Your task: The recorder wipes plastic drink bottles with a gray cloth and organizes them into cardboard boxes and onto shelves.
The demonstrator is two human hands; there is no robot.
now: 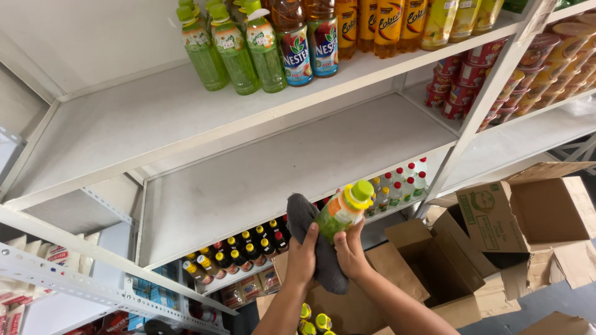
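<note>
My right hand (351,253) grips a green drink bottle (340,213) with a lime-green cap, tilted up to the right. My left hand (302,257) holds a dark grey cloth (310,245) pressed against the bottle's side, the cloth hanging down between both hands. Both hands are in front of a bare white metal shelf (261,180). Below my wrists, several yellow-capped bottles (313,322) show inside an open cardboard box (366,304).
The upper shelf (124,124) carries green and brown drink bottles (248,49) at its right end, with cups (459,80) stacked further right. Dark sauce bottles (239,251) and clear bottles (400,186) fill lower shelves. Open cardboard boxes (528,211) stand on the floor at the right.
</note>
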